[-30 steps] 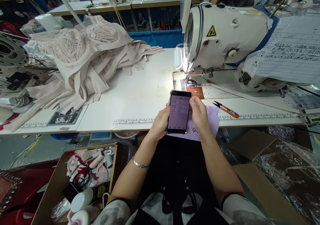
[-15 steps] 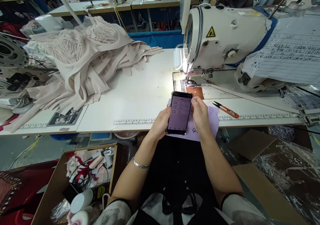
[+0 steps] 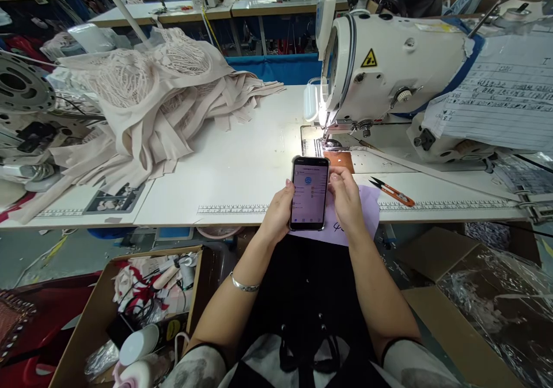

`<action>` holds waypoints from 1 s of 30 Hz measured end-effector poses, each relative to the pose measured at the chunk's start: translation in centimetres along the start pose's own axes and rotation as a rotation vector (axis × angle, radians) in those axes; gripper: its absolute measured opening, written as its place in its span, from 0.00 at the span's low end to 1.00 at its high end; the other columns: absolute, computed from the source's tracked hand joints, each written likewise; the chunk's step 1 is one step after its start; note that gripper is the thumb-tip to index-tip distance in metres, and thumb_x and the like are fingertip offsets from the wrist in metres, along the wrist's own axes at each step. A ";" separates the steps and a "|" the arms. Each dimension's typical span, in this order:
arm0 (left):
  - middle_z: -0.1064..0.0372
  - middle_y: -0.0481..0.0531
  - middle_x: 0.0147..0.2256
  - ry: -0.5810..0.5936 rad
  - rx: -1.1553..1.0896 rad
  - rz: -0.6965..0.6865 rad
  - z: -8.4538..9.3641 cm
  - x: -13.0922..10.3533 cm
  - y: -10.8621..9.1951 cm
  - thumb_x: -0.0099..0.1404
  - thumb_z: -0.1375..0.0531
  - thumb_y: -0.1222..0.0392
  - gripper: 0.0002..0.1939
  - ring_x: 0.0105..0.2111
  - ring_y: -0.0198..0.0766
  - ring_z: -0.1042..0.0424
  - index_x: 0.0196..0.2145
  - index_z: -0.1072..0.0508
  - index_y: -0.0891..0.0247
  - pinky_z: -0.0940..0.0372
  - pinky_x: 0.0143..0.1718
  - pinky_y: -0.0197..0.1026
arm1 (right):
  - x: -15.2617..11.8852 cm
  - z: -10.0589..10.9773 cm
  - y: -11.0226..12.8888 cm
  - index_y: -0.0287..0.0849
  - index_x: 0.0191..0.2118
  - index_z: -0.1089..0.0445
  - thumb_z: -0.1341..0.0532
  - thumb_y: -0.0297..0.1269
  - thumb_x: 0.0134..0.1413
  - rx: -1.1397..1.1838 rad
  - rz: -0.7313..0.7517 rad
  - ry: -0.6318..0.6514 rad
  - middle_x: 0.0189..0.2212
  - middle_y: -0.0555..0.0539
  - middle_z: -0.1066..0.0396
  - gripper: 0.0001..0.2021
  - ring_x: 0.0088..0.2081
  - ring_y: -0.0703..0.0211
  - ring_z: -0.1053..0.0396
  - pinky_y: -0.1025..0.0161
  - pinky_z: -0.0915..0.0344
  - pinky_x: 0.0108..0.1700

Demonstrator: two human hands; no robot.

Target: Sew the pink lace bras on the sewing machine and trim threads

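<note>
A smartphone (image 3: 309, 195) with a lit screen is held upright over the table's front edge. My left hand (image 3: 279, 210) grips its left side, thumb along the edge. At the phone's right edge is my right hand (image 3: 347, 200), fingers curled and closed against it; some fingertips are hidden behind the phone. Beneath the phone and right hand lies a purple paper sheet (image 3: 365, 204) with handwriting. To the right of it rest orange thread snips (image 3: 392, 191), blades slightly apart. Behind the phone stands a white sewing machine (image 3: 389, 60) with its needle area lit.
Beige lace garments (image 3: 142, 94) are heaped at the table's left. Below stands a cardboard box (image 3: 86, 324) of bottles and scraps; another open carton (image 3: 432, 307) is at right. A handwritten sheet (image 3: 488, 100) hangs on the machine. A printed ruler (image 3: 453, 202) runs along the table edge.
The phone's screen now shows a different page, with a blue round icon near its top. My right thumb has moved slightly off the screen, and the phone stands a little straighter.
</note>
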State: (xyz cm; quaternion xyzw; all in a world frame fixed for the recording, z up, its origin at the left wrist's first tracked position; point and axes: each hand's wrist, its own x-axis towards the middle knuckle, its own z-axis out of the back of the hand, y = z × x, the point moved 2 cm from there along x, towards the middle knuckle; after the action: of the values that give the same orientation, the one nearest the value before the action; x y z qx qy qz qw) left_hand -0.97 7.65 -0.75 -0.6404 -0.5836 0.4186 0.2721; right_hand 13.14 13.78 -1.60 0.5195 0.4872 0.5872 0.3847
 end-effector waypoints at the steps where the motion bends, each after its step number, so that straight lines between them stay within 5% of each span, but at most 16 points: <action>1: 0.20 0.62 0.46 -0.039 -0.038 -0.013 0.0 0.0 0.0 0.75 0.48 0.40 0.28 0.54 0.52 0.24 0.48 0.20 0.67 0.29 0.57 0.51 | -0.1 0.0 0.1 0.48 0.51 0.34 0.41 0.60 0.62 -0.007 0.023 0.055 0.49 0.45 0.29 0.22 0.48 0.53 0.30 0.55 0.31 0.50; 5: 0.21 0.64 0.47 -0.142 -0.219 0.004 -0.3 0.2 -0.3 0.78 0.57 0.41 0.33 0.53 0.51 0.23 0.55 0.25 0.70 0.30 0.57 0.52 | -0.6 0.0 1.1 0.58 0.71 0.52 0.32 0.58 0.54 -0.148 0.174 0.304 0.72 0.43 0.53 0.44 0.70 0.45 0.47 0.43 0.43 0.69; 7: 0.21 0.66 0.48 -0.159 -0.293 0.031 -0.3 0.4 -0.6 0.78 0.59 0.39 0.36 0.52 0.52 0.22 0.58 0.27 0.71 0.30 0.57 0.53 | -0.8 -0.1 1.4 0.62 0.74 0.60 0.27 0.54 0.49 -0.231 0.224 0.413 0.75 0.47 0.63 0.54 0.74 0.42 0.59 0.39 0.53 0.73; 10: 0.23 0.66 0.50 -0.159 -0.356 0.037 -0.2 0.5 -0.9 0.78 0.59 0.39 0.35 0.52 0.52 0.23 0.60 0.29 0.70 0.30 0.58 0.53 | -0.9 -0.3 1.5 0.64 0.75 0.62 0.26 0.47 0.49 -0.296 0.221 0.496 0.77 0.51 0.69 0.56 0.76 0.42 0.68 0.38 0.59 0.74; 16: 0.22 0.65 0.51 -0.114 -0.273 0.036 -0.1 0.2 -0.3 0.77 0.54 0.39 0.32 0.54 0.51 0.23 0.56 0.25 0.69 0.32 0.60 0.53 | -0.7 -0.3 0.4 0.60 0.73 0.55 0.34 0.43 0.60 -0.223 0.182 0.350 0.75 0.47 0.59 0.41 0.73 0.47 0.52 0.42 0.48 0.72; 21: 0.21 0.62 0.48 -0.056 -0.212 -0.031 -0.1 0.1 0.3 0.73 0.45 0.38 0.29 0.56 0.52 0.25 0.50 0.22 0.67 0.34 0.61 0.52 | -0.6 -0.3 0.2 0.56 0.72 0.51 0.35 0.51 0.61 -0.170 0.134 0.346 0.72 0.44 0.50 0.38 0.71 0.47 0.49 0.42 0.45 0.71; 25: 0.20 0.59 0.42 -0.020 -0.151 -0.081 0.1 0.1 0.3 0.61 0.32 0.41 0.26 0.49 0.53 0.22 0.46 0.22 0.66 0.29 0.52 0.51 | -0.5 -0.3 0.3 0.54 0.71 0.48 0.37 0.55 0.62 -0.113 0.084 0.337 0.70 0.43 0.44 0.37 0.69 0.46 0.44 0.42 0.41 0.69; 30: 0.21 0.51 0.35 -0.046 -0.055 -0.132 0.2 -0.1 -0.1 0.50 0.24 0.55 0.20 0.35 0.41 0.23 0.39 0.22 0.64 0.30 0.39 0.41 | -0.5 -0.4 0.4 0.53 0.70 0.46 0.37 0.54 0.62 -0.081 0.074 0.333 0.68 0.42 0.42 0.35 0.68 0.46 0.42 0.42 0.42 0.70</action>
State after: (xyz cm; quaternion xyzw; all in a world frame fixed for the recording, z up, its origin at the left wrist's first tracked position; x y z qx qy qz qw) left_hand -1.20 7.51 -0.79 -0.5981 -0.6419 0.3981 0.2680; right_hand 12.90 13.15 -1.36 0.4166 0.5009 0.6979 0.2975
